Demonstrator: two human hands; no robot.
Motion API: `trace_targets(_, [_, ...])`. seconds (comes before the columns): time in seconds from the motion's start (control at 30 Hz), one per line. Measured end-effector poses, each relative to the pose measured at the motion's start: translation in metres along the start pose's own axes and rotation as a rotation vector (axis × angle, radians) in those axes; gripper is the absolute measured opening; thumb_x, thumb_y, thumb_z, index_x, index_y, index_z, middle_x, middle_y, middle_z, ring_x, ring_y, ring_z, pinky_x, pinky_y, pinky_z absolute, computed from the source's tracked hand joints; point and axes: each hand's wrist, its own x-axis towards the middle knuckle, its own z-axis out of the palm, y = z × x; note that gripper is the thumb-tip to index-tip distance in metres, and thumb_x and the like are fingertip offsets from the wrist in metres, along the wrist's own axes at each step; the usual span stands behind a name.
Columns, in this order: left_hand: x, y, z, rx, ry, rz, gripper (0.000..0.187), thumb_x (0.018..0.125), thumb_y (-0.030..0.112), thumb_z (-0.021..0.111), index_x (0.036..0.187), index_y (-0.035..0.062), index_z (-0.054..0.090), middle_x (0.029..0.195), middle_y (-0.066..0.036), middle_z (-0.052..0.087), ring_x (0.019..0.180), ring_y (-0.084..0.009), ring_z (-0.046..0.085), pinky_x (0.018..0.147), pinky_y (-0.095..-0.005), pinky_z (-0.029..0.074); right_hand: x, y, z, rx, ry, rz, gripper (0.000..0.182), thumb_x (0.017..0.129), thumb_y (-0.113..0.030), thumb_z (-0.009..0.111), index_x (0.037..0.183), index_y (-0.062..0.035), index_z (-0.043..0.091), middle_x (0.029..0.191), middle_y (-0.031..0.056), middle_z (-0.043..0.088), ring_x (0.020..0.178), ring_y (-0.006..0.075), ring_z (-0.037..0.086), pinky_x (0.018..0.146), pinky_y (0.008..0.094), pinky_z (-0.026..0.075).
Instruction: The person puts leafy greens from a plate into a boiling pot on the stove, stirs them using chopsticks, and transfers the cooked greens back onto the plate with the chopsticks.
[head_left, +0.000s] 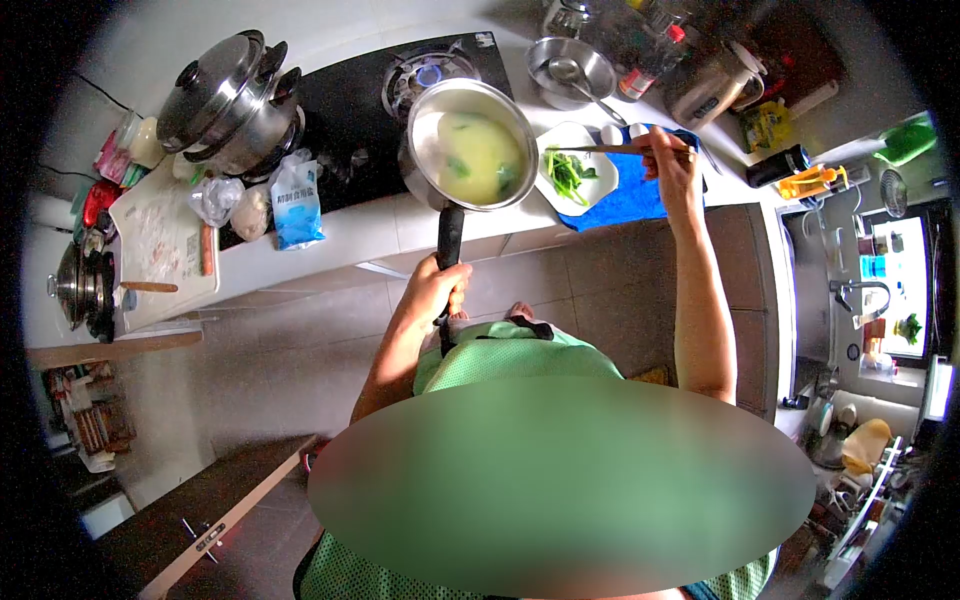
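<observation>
My left hand (437, 290) is wrapped round the black handle of a steel saucepan (412, 160), which is tilted slightly and holds pale yellow-green liquid with some green leaves. Chopsticks (612, 149) are gripped in my right hand (668, 165), their tips over a white dish (555, 135). Green leafy vegetables (570, 178) lie in that dish, close to the right of the pan. Under the dish is a blue cloth (632, 195) on the counter.
Left of the pan are a gas burner (430, 75), a large lidded steamer (235, 120), a blue-white bag (297, 205) and a cutting board (165, 235). Behind the dish stand a steel bowl (545, 65) with a ladle, a bottle (645, 75) and a steel jug (715, 85).
</observation>
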Motion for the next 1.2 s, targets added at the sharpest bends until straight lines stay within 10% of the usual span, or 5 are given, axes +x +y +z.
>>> trace_targets(0.4, [0.003, 0.0, -0.003, 0.027, -0.036, 0.009, 0.018, 0.08, 0.016, 0.055, 0.068, 0.0087, 0.043, 0.053, 0.002, 0.044, 0.038, -0.006, 0.04, 0.034, -0.0225, 0.036, -0.024, -0.006, 0.054, -0.043, -0.283, 0.06, 0.029, 0.084, -0.029, 0.059, 0.082, -0.0004, 0.064, 0.059, -0.0017, 0.051, 0.053, 0.0051, 0.042, 0.046, 0.0201, 0.032])
trace_targets(1.2, [0.007, 0.001, -0.005, -0.014, -0.04, 0.014, 0.021, 0.08, 0.015, 0.055, 0.064, 0.0094, 0.043, 0.051, 0.002, 0.043, 0.036, -0.0066, 0.038, 0.034, -0.022, 0.034, -0.004, 0.001, 0.004, -0.249, -0.167, 0.015, 0.025, 0.087, -0.024, 0.054, 0.083, -0.0012, 0.064, 0.061, -0.0005, 0.054, 0.055, 0.0052, 0.047, 0.05, 0.0196, 0.038])
